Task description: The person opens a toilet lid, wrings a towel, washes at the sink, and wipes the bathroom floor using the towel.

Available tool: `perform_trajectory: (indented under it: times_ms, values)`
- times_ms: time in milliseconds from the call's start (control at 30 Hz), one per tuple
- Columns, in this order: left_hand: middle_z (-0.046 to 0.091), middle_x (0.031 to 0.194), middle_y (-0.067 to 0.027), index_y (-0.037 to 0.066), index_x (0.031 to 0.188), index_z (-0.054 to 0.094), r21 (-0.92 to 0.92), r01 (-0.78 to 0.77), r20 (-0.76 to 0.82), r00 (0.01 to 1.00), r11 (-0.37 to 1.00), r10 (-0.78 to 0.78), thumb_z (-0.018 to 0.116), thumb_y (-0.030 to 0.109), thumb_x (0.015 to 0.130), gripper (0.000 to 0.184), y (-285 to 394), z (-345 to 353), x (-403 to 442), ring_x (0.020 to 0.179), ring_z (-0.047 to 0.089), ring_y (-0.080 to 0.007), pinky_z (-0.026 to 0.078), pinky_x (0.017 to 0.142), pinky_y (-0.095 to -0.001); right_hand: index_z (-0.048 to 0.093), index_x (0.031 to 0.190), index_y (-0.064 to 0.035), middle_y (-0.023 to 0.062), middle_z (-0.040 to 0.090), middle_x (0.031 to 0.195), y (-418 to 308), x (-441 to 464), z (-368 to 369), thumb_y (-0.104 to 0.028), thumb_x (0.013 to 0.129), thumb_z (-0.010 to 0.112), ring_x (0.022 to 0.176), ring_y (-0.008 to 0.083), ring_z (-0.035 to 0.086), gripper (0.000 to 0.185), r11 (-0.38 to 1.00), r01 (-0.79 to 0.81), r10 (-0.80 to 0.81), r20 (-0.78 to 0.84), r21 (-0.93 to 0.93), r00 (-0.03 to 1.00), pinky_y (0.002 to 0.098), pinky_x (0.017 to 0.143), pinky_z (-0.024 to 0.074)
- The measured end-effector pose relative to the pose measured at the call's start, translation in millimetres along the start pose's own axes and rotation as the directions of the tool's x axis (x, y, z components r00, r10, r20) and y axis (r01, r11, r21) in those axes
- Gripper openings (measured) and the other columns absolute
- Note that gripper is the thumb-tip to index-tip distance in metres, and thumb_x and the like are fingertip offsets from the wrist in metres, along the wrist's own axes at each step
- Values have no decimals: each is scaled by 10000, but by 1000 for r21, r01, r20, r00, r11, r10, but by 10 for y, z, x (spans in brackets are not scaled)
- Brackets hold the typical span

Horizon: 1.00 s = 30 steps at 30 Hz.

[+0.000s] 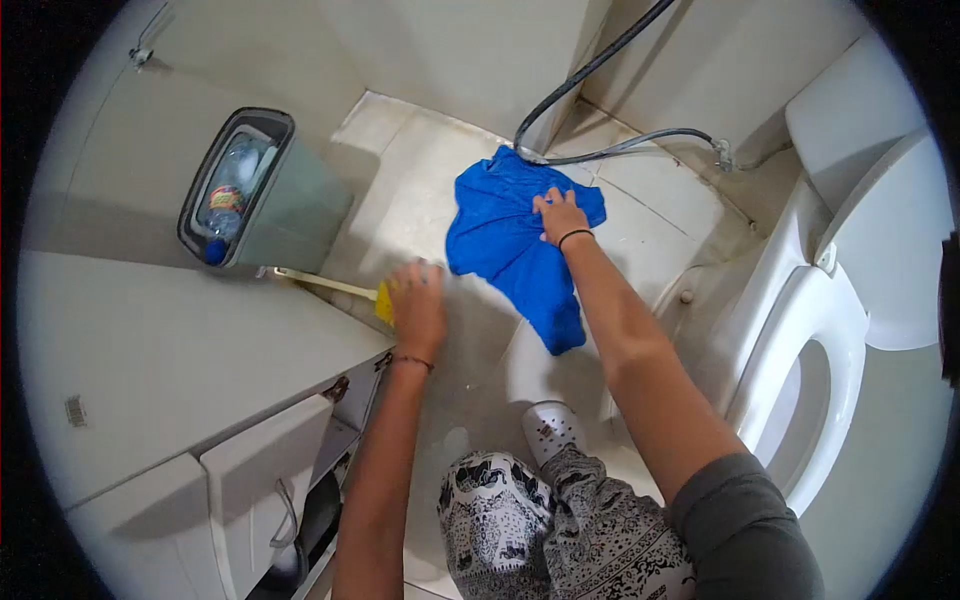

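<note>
A blue cloth (520, 240) lies crumpled on the tiled floor, with folds gathering under my right hand (562, 215). That hand presses on the cloth with bent fingers and grips it. To the left, my left hand (415, 305) is curled at the yellow head of a brush (384, 303). The brush's pale handle (325, 283) sticks out leftward toward the bin. My left palm and most of the brush head are hidden, and the back of the hand faces up.
A grey bin (300, 200) holding plastic bottles stands at the upper left. A white cabinet (200, 350) with an open door borders the left. A black hose (600, 65) hangs at the back. The toilet (850, 340) is on the right, its lid raised.
</note>
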<state>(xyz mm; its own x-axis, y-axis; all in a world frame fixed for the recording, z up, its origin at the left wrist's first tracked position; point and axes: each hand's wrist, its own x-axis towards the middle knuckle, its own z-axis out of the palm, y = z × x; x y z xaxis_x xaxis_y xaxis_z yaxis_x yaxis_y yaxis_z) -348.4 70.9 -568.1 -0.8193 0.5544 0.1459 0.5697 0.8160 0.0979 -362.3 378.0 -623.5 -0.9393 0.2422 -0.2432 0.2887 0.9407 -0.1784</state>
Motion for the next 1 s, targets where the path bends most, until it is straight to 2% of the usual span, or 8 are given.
perform_trajectory:
  times_ms: [133,233,333,433,567,633,933,1000]
  values:
    - [493,1287,-192,49,1231,546,-9,394,138,911,919,-389,603,89,860,378,-450,-294,271,1203,497,-395,439,996,-503,580,1225,-235,100,481,1321,155,67,241,-289,1014,431,1269,379,445,264,977,-183,178,-52,-111,983,525,921,508]
    - [442,1314,-251,-10,1287,490,-50,768,228,631,638,-742,657,206,846,519,-641,-57,275,1244,457,-419,416,1031,-536,579,1320,-263,90,457,1379,249,-28,175,-304,1004,476,1327,370,400,336,891,-398,425,93,-218,900,612,967,460]
    - [391,1349,-293,-63,1327,427,98,865,-78,500,492,-863,702,307,812,691,-831,686,150,1284,413,-439,406,1041,-557,579,1353,-195,132,421,1427,949,117,836,-295,990,512,1375,403,357,383,578,-722,805,125,-381,579,686,976,421]
    - [376,1395,-286,-66,1342,414,83,915,4,396,395,-918,724,362,792,763,-1057,895,152,1303,392,-442,417,1033,-553,509,1413,-149,170,354,1487,845,-321,204,-316,974,543,1423,463,269,470,468,-803,883,238,-369,405,726,1019,347]
    - [392,1422,-275,32,1378,441,-156,962,486,272,224,-830,808,431,686,879,-1121,629,254,1297,404,-447,410,1038,-568,504,1416,-162,171,329,1500,1049,-547,186,-322,973,547,1421,483,243,473,428,-829,903,187,-360,386,739,1017,326]
    - [522,1353,-243,50,1273,584,-105,941,509,329,322,-795,809,450,671,756,-1248,708,266,1264,474,-430,424,1026,-552,501,1418,-168,172,316,1507,1127,-524,186,-325,972,549,1419,493,229,475,412,-838,911,174,-358,374,746,1016,316]
    - [686,1150,-219,-22,1105,697,-547,821,511,172,-164,-842,599,279,897,379,-1383,1228,274,980,689,-336,545,868,-431,489,1426,-197,175,259,1538,864,-269,222,-337,968,557,1413,537,170,484,332,-890,943,135,-311,305,776,1011,269]
    - [706,1116,-162,-27,1088,698,-880,423,377,349,-215,-858,555,225,946,323,-865,934,221,966,691,-245,548,837,-380,486,1428,-203,176,247,1545,840,-264,284,-340,967,559,1412,547,156,486,330,-895,943,139,-300,301,782,1010,259]
